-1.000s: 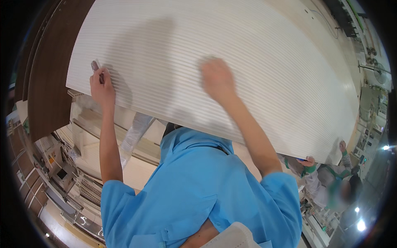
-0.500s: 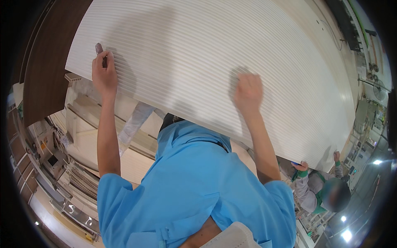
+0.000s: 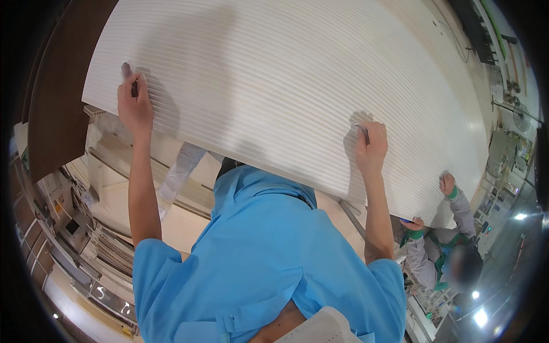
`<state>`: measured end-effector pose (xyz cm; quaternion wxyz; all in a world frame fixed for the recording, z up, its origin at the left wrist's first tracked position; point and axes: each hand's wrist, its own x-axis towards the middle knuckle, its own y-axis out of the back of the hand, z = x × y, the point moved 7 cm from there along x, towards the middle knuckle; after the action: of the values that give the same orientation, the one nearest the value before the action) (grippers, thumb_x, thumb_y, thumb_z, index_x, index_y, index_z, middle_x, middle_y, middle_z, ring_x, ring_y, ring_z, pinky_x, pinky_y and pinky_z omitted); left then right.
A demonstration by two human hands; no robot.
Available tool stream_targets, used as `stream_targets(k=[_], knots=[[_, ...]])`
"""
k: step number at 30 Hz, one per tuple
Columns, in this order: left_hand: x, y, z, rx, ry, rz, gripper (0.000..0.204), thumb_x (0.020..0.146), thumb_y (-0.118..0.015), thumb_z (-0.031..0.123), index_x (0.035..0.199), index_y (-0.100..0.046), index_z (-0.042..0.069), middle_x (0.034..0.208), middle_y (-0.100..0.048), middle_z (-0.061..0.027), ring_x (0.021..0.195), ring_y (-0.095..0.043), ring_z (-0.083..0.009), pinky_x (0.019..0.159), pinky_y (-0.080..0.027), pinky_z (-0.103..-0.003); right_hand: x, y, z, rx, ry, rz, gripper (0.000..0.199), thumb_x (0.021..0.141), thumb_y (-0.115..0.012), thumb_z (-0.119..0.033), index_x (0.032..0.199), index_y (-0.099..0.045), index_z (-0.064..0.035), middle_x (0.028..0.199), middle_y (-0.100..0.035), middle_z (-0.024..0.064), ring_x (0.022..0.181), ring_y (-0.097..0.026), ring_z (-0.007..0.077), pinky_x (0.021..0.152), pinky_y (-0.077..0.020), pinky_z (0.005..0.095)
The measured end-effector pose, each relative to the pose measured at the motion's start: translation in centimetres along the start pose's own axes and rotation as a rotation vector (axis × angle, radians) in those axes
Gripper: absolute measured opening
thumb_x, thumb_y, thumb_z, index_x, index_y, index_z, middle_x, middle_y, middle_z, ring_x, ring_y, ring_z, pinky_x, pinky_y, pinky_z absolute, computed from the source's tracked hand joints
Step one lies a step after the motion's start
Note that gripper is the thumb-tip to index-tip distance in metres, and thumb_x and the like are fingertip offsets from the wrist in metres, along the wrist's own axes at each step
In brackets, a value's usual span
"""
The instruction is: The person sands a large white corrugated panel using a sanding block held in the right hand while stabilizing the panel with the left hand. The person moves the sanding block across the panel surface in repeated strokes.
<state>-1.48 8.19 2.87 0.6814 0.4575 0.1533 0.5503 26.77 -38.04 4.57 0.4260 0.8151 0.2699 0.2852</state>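
Pressing both hands up against the ribbed white panel (image 3: 297, 86), you risk it sliding or tipping, since neither hand hooks an edge. Your left hand (image 3: 135, 103), near the panel's left corner, pinches a small dark tool; your right hand (image 3: 370, 150), close to its lower edge, is curled around something thin. A co-worker's hand (image 3: 446, 184) steadies the panel's far end.

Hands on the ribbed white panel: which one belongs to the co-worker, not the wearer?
The hand at the white panel's lower right edge, on a grey sleeve with a green cuff. The wearer's left hand and right hand rise on bare forearms.
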Motion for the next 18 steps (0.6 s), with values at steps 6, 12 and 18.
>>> stream_targets(k=[6, 12, 18], knots=[[0.1, 0.0, 0.1, -0.031, 0.004, 0.007, 0.018, 0.1, -0.066, 0.029, 0.11, -0.073, 0.015, 0.094, -0.065, -0.0037, 0.084, -0.064, -0.0203, 0.077, -0.05, -0.034, 2.9, -3.4, -5.5, -0.157, 0.151, -0.005, 0.02, 0.073, -0.064, 0.003, 0.092, -0.064, -0.004, 0.084, -0.058, 0.0138, 0.084, -0.057, 0.0332, 0.075, -0.0474, 0.0443], [0.3, -0.2, 0.0, 0.047, -0.012, -0.051, 0.021, 0.101, -0.065, 0.029, 0.112, -0.072, 0.013, 0.097, -0.067, -0.0059, 0.087, -0.065, -0.022, 0.079, -0.05, -0.036, 9.8, -14.7, -15.4, 0.047, 0.444, 0.017, 0.023, 0.073, -0.064, -0.004, 0.095, -0.067, -0.0038, 0.097, -0.065, 0.0133, 0.095, -0.061, 0.0318, 0.089, -0.0516, 0.0432], [0.0, 0.1, 0.6, 0.024, -0.076, -0.022, 0.02, 0.102, -0.064, 0.029, 0.112, -0.072, 0.014, 0.097, -0.067, -0.0051, 0.087, -0.065, -0.0221, 0.077, -0.051, -0.037, 4.5, -6.8, -9.2, -0.093, 0.378, 0.095, 0.021, 0.074, -0.062, -0.002, 0.094, -0.066, -0.0052, 0.092, -0.063, 0.0119, 0.088, -0.061, 0.0307, 0.081, -0.0516, 0.0453]])
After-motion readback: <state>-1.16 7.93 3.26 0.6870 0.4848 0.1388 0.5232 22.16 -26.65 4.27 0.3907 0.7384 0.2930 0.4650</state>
